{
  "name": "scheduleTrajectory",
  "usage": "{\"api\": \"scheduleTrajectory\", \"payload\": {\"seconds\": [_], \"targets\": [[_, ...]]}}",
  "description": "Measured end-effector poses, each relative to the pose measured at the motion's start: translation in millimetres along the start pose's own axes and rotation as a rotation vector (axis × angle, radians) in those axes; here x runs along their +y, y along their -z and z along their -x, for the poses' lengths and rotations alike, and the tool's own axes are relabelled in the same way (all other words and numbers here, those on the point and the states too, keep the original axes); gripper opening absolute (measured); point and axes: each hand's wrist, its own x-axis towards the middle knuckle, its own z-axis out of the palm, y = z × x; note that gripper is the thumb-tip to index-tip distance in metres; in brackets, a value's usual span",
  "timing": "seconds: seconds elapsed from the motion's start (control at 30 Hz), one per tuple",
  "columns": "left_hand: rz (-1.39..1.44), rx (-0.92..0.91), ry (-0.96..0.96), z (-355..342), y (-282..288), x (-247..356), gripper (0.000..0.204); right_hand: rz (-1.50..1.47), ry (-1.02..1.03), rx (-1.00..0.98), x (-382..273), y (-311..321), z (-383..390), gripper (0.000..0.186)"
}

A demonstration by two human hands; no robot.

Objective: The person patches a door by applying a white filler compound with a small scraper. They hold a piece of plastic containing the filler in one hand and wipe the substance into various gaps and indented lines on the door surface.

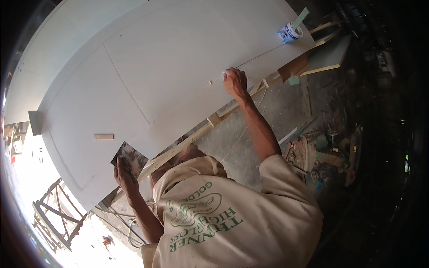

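Observation:
My left hand (126, 177) grips the near edge of a dark square board (130, 157) smeared with whitish paste, held by the near edge of a large white panel (165, 58). Out over the panel, my right hand (235, 83) presses its curled fingers on the surface, beside a thin seam line. Something white shows at its fingertips; the hand hides what it is. Small white paste dabs (209, 82) lie just left of that hand. Farther right on the panel stands a blue and white tub (288, 34) with a pale green flat strip (301, 18) sticking out.
A small wooden block (103, 137) lies on the panel's left part. A grey square piece (35, 123) sits at its left edge. Wooden rails (196, 135) run along the near edge. Tools and scrap (313, 152) clutter the floor at right; a frame (59, 213) stands lower left.

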Motion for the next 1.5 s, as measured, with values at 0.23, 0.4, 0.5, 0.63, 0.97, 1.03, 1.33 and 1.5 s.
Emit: {"api": "scheduleTrajectory", "payload": {"seconds": [0.23, 0.4, 0.5, 0.63, 0.97, 1.03, 1.33, 1.5], "targets": [[0.019, -0.063, -0.028, -4.0, -12.5, 8.1, 0.031, -0.064, 0.007, -0.197, -130.1, 14.6, 29.0, 0.007], [0.021, -0.152, 0.039, 6.7, -12.9, 31.1, 0.03, -0.347, 0.015, -0.28, -113.6, 31.7, 29.7, 0.011], [-0.14, -0.117, 0.009, 25.5, 33.4, 37.9, 0.032, -0.4, -0.122, -0.203, -39.7, 49.7, 29.8, 0.015], [-0.482, 0.244, -0.204, 65.8, 118.2, 9.0, 0.041, -0.182, 0.003, -0.196, 31.1, 63.7, 21.3, 0.029], [-1.121, -0.001, 0.357, 197.3, 133.5, -222.2, 0.039, -0.129, 0.395, -0.312, 57.0, 42.5, 1.8, 0.032], [-1.121, 0.037, 0.39, 223.7, 95.8, -245.0, 0.039, -0.116, 0.397, -0.358, 77.8, 43.0, 3.7, 0.034], [-0.949, 0.258, 0.51, 291.9, 20.0, -244.8, 0.039, -0.087, 0.458, -0.238, 109.8, 35.8, -4.7, 0.036], [-0.931, 0.303, 0.523, 309.3, 17.0, -246.2, 0.039, -0.106, 0.508, -0.195, 128.9, 32.9, -2.3, 0.035]]}}
